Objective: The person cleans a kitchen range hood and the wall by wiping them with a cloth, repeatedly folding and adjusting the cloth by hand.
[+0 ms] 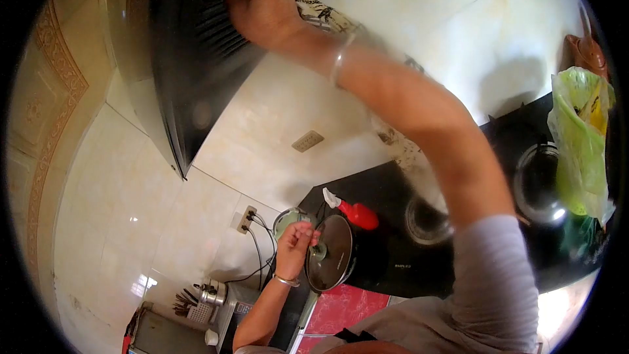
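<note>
My right hand [265, 10] is raised to the dark range hood [193, 59], with its fingers curled against the slatted underside. What those fingers hold, if anything, is hidden. Behind my right forearm shows a pale patterned sheet [324, 13], partly covered by the arm. My left hand [298, 239] is closed beside the lidded pot [335, 255], close to the lid's knob [319, 251]. Whether it holds something small does not show. Next to the pot, a red spray bottle [357, 215] with a white nozzle lies on the black stovetop [386, 275].
Two round burners [429, 219] are on the stovetop. A green plastic bag [580, 144] covers part of its right side. Cords run from a wall outlet [247, 219] behind the pot. A utensil holder [200, 311] and steel pot [213, 290] stand lower left.
</note>
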The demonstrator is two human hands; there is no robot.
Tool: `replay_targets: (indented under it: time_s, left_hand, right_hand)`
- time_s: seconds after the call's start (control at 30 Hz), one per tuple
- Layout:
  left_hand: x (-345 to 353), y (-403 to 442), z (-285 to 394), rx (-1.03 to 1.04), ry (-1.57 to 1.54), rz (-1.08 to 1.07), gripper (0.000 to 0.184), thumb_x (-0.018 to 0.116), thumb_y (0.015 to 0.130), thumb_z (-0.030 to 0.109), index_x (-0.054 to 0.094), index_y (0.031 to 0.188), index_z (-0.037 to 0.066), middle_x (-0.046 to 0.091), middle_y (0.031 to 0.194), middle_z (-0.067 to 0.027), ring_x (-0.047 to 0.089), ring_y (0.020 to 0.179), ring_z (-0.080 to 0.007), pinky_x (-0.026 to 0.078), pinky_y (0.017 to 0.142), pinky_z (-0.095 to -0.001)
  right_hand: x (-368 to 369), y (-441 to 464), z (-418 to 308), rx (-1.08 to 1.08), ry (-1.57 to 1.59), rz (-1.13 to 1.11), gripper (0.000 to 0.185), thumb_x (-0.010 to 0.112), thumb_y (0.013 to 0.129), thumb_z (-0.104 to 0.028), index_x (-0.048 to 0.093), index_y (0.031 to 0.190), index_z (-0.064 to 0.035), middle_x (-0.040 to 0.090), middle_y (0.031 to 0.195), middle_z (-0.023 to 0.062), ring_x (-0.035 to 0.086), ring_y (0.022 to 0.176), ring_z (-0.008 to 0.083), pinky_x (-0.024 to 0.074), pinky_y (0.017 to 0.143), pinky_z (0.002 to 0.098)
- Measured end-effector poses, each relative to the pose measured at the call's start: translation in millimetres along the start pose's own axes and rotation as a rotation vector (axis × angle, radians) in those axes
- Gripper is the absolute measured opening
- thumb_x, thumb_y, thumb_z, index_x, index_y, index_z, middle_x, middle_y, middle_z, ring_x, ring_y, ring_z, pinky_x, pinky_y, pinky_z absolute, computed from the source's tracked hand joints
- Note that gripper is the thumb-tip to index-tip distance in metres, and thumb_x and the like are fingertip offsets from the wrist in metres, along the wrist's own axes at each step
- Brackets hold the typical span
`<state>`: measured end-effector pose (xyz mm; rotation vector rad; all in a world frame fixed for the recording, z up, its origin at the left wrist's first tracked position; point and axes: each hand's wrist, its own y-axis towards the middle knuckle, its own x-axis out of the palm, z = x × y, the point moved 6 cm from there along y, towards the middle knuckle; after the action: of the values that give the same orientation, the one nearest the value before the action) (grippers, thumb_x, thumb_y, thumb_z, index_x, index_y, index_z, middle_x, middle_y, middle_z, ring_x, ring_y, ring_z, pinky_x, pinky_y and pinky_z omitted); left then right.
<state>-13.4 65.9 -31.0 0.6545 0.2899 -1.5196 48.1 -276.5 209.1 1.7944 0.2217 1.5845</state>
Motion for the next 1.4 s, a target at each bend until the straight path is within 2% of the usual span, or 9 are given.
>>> replay_targets:
  time_s: [0.27,0.37,0.47,0.77,0.97,1.07,1.17,1.23,1.4]
  left_hand:
    - [0,-4,-7,-0.024,-0.011,-0.010,0.016,0.050,0.091,0.014,0.052,0.100,0.001,0.061,0.085,-0.0078,0.055,0.072,-0.0117,0.046,0.067,-0.0243]
    - [1,-3,-6,-0.017,-0.008,-0.007,0.015,0.048,0.091,0.010,0.052,0.102,0.001,0.062,0.085,-0.0071,0.055,0.069,-0.0098,0.045,0.065,-0.0218]
    - [-1,-3,-6,-0.015,0.011,0.000,0.015,0.047,0.091,0.008,0.052,0.103,0.001,0.063,0.085,-0.0069,0.055,0.068,-0.0089,0.045,0.065,-0.0208]
    - [-5,-6,-18,-0.044,-0.023,0.014,0.014,0.046,0.091,0.005,0.051,0.103,0.000,0.062,0.086,-0.0077,0.055,0.069,-0.0091,0.046,0.066,-0.0209]
    - [-7,-9,-18,-0.049,-0.008,0.023,0.015,0.046,0.091,0.006,0.051,0.104,0.000,0.062,0.086,-0.0081,0.055,0.069,-0.0094,0.046,0.066,-0.0210]
    - [-10,-12,-19,-0.055,-0.016,0.039,0.016,0.046,0.091,0.006,0.052,0.104,-0.001,0.063,0.086,-0.0086,0.056,0.069,-0.0096,0.046,0.066,-0.0213]
    - [-11,-15,-21,-0.059,-0.015,0.048,0.016,0.047,0.091,0.007,0.052,0.103,-0.001,0.063,0.085,-0.0089,0.056,0.069,-0.0098,0.046,0.066,-0.0214]
    - [-12,-16,-21,-0.059,-0.015,0.050,0.015,0.047,0.091,0.007,0.052,0.103,-0.001,0.063,0.085,-0.0090,0.056,0.069,-0.0100,0.046,0.066,-0.0214]
    - [-11,-20,-23,-0.041,-0.015,0.054,0.015,0.046,0.091,0.007,0.052,0.103,-0.001,0.063,0.085,-0.0090,0.056,0.070,-0.0100,0.046,0.067,-0.0213]
  right_hand:
    - [-6,1,-8,-0.375,-0.066,-0.030,0.015,0.060,0.066,-0.005,0.060,0.080,-0.0046,0.055,0.082,0.0137,0.055,0.076,0.0361,0.0463,0.064,0.0427]
    - [-4,7,-10,-0.380,0.060,0.091,0.011,0.050,0.078,-0.001,0.043,0.087,0.0021,0.048,0.084,0.0256,0.049,0.074,0.0453,0.0406,0.062,0.0490]
    - [-4,14,-5,-0.079,0.131,-0.077,0.012,0.049,0.077,0.002,0.044,0.088,0.0026,0.048,0.088,0.0265,0.050,0.075,0.0452,0.0418,0.062,0.0484]
    - [-13,10,-1,0.081,-0.044,-0.059,0.018,0.056,0.081,-0.015,0.047,0.085,-0.0006,0.054,0.078,0.0224,0.054,0.069,0.0419,0.0428,0.059,0.0473]
    - [-18,8,1,0.315,0.025,-0.147,0.019,0.055,0.083,-0.017,0.049,0.081,0.0008,0.057,0.084,0.0239,0.055,0.070,0.0416,0.0439,0.059,0.0459]
    - [2,-4,12,0.260,-0.013,0.048,0.014,0.061,0.063,-0.005,0.061,0.078,-0.0058,0.056,0.076,0.0128,0.055,0.072,0.0339,0.0448,0.068,0.0421]
    - [3,-4,-5,-0.099,-0.084,0.000,0.011,0.061,0.063,-0.005,0.060,0.073,-0.0057,0.057,0.071,0.0134,0.055,0.067,0.0342,0.0448,0.066,0.0426]
    - [-3,-5,-16,-0.200,-0.099,0.030,0.011,0.061,0.063,-0.004,0.059,0.073,-0.0049,0.057,0.071,0.0149,0.055,0.066,0.0355,0.0455,0.062,0.0435]
    - [-2,-8,-14,-0.222,-0.050,0.113,0.012,0.061,0.063,-0.005,0.058,0.075,-0.0032,0.056,0.071,0.0161,0.056,0.066,0.0359,0.0466,0.058,0.0438]
